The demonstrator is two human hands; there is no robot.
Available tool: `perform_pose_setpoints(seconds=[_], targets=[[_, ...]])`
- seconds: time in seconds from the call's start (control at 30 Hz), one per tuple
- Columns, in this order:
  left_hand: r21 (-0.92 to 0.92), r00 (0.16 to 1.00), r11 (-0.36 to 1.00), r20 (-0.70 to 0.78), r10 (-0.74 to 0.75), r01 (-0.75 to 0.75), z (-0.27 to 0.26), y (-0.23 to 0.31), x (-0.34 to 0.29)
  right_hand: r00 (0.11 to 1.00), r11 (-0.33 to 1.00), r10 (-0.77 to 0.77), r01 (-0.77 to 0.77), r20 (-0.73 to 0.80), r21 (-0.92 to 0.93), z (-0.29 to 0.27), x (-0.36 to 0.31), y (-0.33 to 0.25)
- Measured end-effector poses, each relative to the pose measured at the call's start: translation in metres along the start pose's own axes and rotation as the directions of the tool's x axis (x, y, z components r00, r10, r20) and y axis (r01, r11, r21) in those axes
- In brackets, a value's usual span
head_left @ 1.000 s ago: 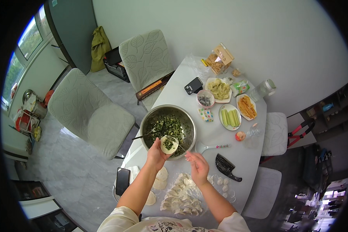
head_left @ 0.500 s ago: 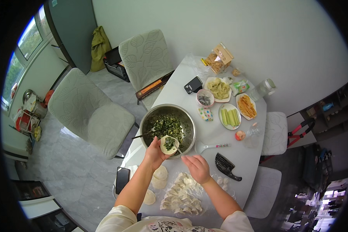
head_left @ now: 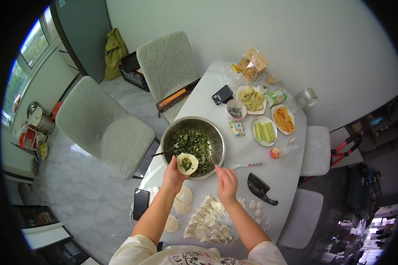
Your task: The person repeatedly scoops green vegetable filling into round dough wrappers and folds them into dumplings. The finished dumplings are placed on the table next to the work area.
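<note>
My left hand (head_left: 173, 177) holds a round dough wrapper (head_left: 180, 164) at the near left rim of a large metal bowl (head_left: 217, 138). A small mound of chopped green filling sits in the wrapper's middle. More green filling (head_left: 192, 143) lies in the bowl, with a dark-handled utensil (head_left: 160, 153) leaning on the left rim. My right hand (head_left: 226, 182) is closed round the handle of a thin metal utensil (head_left: 213, 160), perhaps a spoon, reaching over the bowl's near right rim. Its far end is hard to make out. Folded dumplings (head_left: 208, 226) lie in front of me.
Flat wrappers (head_left: 182, 201) and a phone (head_left: 141, 204) lie at the near left. A black cleaver (head_left: 258, 187) and small dough pieces (head_left: 255, 206) are at the right. Plates of cucumber (head_left: 264, 131) and other food, a glass jug (head_left: 301, 100) and a plastic bottle (head_left: 291, 152) stand farther back.
The metal utensil has moved off the wrapper, toward the bowl's right side, with my right hand. My left hand has shifted slightly left with the wrapper, whose filling now shows uncovered.
</note>
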State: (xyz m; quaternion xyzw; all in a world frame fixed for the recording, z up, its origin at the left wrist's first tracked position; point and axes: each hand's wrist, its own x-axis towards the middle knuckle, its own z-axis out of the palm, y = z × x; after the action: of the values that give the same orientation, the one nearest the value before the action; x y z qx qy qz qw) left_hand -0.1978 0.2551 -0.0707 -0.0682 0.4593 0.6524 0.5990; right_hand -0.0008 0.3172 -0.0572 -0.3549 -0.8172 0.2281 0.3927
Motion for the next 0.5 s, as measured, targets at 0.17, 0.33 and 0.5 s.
perform_pose_setpoints(seconds=[0.17, 0.33, 0.5], targets=[[0.027, 1.000, 0.999, 0.014, 0.023, -0.023, -0.008, 0.005, -0.019, 0.915, 0.918, -0.229, 0.316, 0.332, -0.240, 0.038, -0.013, 0.028], [0.080, 0.995, 0.996, 0.094, 0.018, -0.026, -0.016, 0.017, -0.037, 0.873, 0.947, -0.202, 0.290, 0.444, -0.138, 0.039, -0.017, 0.027], [0.106, 0.981, 0.994, 0.193, -0.023, 0.002, -0.022, 0.027, -0.045, 0.900, 0.976, -0.198, 0.220, 0.390, -0.012, 0.023, -0.010, 0.014]])
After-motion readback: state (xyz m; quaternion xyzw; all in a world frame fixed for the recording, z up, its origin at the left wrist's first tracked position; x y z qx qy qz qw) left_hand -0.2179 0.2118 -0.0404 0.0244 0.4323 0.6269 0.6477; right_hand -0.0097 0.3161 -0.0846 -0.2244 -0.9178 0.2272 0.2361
